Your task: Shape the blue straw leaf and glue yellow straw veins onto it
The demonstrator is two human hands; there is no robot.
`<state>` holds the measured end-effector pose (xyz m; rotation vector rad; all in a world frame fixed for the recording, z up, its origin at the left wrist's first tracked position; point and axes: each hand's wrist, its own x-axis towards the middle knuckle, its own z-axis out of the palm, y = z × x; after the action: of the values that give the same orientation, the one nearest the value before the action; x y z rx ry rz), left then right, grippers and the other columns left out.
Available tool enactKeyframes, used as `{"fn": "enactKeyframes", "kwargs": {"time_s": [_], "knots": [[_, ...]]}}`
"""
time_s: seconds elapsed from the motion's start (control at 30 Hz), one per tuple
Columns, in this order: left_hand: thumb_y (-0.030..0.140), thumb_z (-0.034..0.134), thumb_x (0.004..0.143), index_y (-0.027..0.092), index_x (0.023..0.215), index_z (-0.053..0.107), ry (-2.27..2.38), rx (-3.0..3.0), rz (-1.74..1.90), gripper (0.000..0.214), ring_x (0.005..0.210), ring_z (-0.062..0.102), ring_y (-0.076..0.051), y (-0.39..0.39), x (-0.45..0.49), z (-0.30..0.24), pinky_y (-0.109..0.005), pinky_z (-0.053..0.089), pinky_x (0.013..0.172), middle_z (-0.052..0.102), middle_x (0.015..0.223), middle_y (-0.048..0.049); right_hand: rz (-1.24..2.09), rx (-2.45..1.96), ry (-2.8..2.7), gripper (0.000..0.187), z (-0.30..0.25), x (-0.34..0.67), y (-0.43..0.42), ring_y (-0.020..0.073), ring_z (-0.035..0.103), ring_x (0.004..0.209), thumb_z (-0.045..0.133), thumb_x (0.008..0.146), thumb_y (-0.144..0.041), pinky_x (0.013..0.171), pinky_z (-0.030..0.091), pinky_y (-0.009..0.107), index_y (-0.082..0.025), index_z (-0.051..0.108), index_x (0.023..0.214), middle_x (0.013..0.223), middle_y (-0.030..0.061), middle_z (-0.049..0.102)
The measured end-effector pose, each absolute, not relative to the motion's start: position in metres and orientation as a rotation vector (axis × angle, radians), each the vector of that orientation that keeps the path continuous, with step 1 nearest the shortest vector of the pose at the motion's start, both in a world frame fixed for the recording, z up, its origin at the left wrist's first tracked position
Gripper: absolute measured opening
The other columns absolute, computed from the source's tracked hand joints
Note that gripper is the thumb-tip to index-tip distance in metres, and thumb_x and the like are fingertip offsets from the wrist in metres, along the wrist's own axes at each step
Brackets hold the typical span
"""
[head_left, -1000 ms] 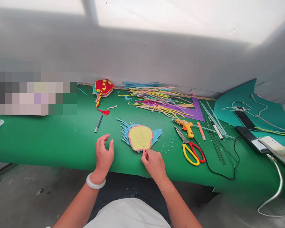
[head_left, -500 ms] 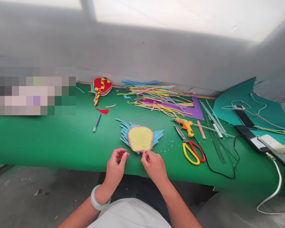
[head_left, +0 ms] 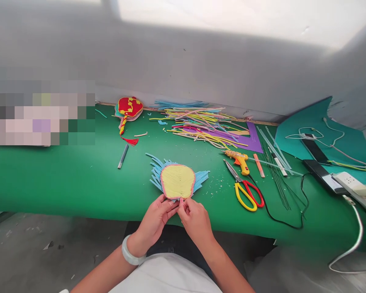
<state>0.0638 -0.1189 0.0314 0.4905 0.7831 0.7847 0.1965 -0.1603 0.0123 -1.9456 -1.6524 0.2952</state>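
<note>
On the green table lies a fan-shaped panel (head_left: 178,181) of yellow pipe cleaners with a pink edging. Blue pipe cleaners (head_left: 157,171) stick out from behind it on both sides. My left hand (head_left: 156,215) grips the panel's lower edge, thumb toward the middle and fingers partly underneath. Beside it, my right hand (head_left: 195,216) is closed in a pinch at the bottom of the pink edging, on what looks like the pink pipe cleaner's end. The fingertips hide most of that spot.
Scissors (head_left: 245,189) and a yellow glue gun (head_left: 239,160) lie to the right, with a black cord beside them. Behind are many loose pipe cleaners (head_left: 198,120) and a purple set square (head_left: 253,140). A red fan (head_left: 130,106) and a marker (head_left: 123,156) lie left. A power strip (head_left: 350,183) sits far right.
My left hand has moved right and up to the panel's lower edge and taken hold there. The panel has shifted slightly left and toward me. My right hand stays pinched at the bottom.
</note>
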Motion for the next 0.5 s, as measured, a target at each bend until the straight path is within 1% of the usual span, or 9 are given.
{"fn": "enactKeyframes", "kwargs": {"time_s": [0.1, 0.2, 0.4, 0.5], "knots": [[0.020, 0.076, 0.077, 0.016, 0.108, 0.065, 0.812, 0.493, 0.802, 0.032, 0.104, 0.069, -0.024, -0.1171, 0.0667, 0.0273, -0.036, 0.053, 0.094, 0.073, 0.112, -0.0107, 0.312, -1.934, -1.659, 0.033, 0.0113, 0.1961, -0.1610, 0.0132, 0.045, 0.052, 0.044, 0.095, -0.027, 0.058, 0.029, 0.026, -0.023, 0.044, 0.062, 0.055, -0.0026, 0.055], [0.021, 0.076, 0.077, 0.016, 0.108, 0.065, 0.826, 0.489, 0.820, 0.034, 0.101, 0.070, -0.023, -0.1162, 0.0688, 0.0259, -0.036, 0.053, 0.094, 0.074, 0.110, -0.0110, 0.331, -1.929, -1.659, 0.034, 0.0100, 0.1964, -0.1609, 0.0128, 0.045, 0.052, 0.043, 0.095, -0.028, 0.058, 0.029, 0.026, -0.023, 0.043, 0.062, 0.055, -0.0031, 0.054], [0.022, 0.076, 0.075, 0.016, 0.107, 0.065, 0.841, 0.477, 0.826, 0.035, 0.101, 0.071, -0.024, -0.1164, 0.0700, 0.0248, -0.039, 0.052, 0.096, 0.075, 0.108, -0.0111, 0.326, -1.916, -1.651, 0.034, 0.0057, 0.1941, -0.1609, 0.0131, 0.046, 0.052, 0.042, 0.096, -0.027, 0.058, 0.029, 0.026, -0.023, 0.043, 0.062, 0.056, -0.0024, 0.055], [0.020, 0.074, 0.075, 0.016, 0.106, 0.065, 0.814, 0.466, 0.829, 0.033, 0.101, 0.070, -0.024, -0.1161, 0.0685, 0.0243, -0.038, 0.053, 0.095, 0.074, 0.109, -0.0100, 0.333, -1.927, -1.637, 0.033, 0.0051, 0.1926, -0.1615, 0.0131, 0.045, 0.052, 0.044, 0.094, -0.026, 0.058, 0.029, 0.027, -0.023, 0.043, 0.062, 0.056, -0.0025, 0.055]]}}
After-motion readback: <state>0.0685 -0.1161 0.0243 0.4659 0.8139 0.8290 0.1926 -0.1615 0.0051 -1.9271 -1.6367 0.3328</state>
